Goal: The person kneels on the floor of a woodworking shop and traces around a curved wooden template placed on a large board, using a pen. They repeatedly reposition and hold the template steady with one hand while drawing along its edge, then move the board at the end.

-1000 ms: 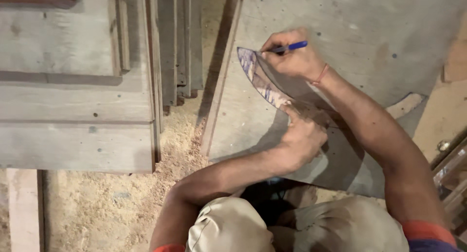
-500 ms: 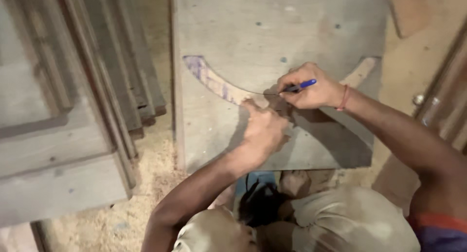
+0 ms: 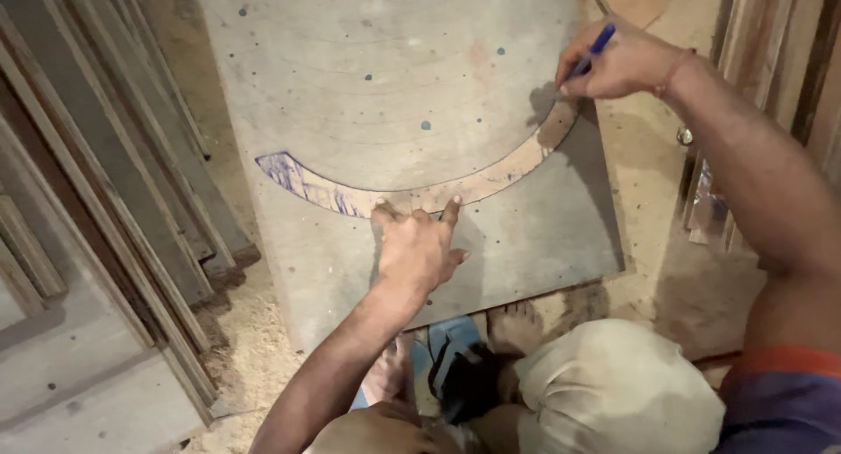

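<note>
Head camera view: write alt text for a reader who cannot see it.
A person's left hand presses a curved wooden strip flat on a grey board, while the right hand holds a blue pen at the strip's right end. Sawdust and stacked wooden frames lie to the left.

Your left hand (image 3: 416, 248) and forearm are bare, no sleeve, no ring or watch showing. Your right hand (image 3: 618, 62) has a thin reddish thread band at the wrist. Right upper arm shows a short sleeve, purple-blue with an orange-red hem. Light beige trousers over your knees. Feet bare.
</note>
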A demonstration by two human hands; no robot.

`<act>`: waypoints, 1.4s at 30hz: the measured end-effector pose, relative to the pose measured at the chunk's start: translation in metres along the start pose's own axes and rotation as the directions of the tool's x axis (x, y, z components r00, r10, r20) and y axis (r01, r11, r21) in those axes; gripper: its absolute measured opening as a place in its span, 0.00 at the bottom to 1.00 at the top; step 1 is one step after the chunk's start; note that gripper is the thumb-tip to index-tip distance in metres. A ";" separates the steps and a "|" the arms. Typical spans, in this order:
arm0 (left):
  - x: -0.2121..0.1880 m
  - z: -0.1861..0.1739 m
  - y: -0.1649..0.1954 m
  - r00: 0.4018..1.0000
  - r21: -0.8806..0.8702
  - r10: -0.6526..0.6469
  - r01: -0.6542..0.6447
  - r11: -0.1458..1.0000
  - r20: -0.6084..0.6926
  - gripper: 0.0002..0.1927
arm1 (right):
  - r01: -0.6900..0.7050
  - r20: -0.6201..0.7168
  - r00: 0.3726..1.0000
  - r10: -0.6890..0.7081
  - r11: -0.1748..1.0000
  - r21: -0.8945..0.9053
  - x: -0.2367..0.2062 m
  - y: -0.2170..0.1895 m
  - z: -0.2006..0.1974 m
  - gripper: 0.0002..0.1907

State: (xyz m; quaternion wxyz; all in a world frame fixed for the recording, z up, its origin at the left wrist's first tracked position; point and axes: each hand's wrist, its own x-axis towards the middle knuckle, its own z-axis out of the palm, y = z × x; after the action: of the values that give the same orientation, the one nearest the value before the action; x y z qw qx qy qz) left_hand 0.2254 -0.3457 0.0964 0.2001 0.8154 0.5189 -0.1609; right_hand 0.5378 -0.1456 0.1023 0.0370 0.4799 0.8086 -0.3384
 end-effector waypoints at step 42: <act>0.086 -0.055 -0.060 0.885 0.125 0.237 -0.309 0.943 0.401 0.45 | 0.071 -0.632 0.770 0.090 0.972 0.224 -0.080 0.040 0.073 0.11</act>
State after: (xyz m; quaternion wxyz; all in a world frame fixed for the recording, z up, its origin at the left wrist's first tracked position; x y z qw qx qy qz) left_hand 0.2091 -0.2286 0.0942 0.2411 0.8486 0.3322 -0.3337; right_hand 0.5938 -0.2359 0.0563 -0.2946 0.5711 0.7247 -0.2486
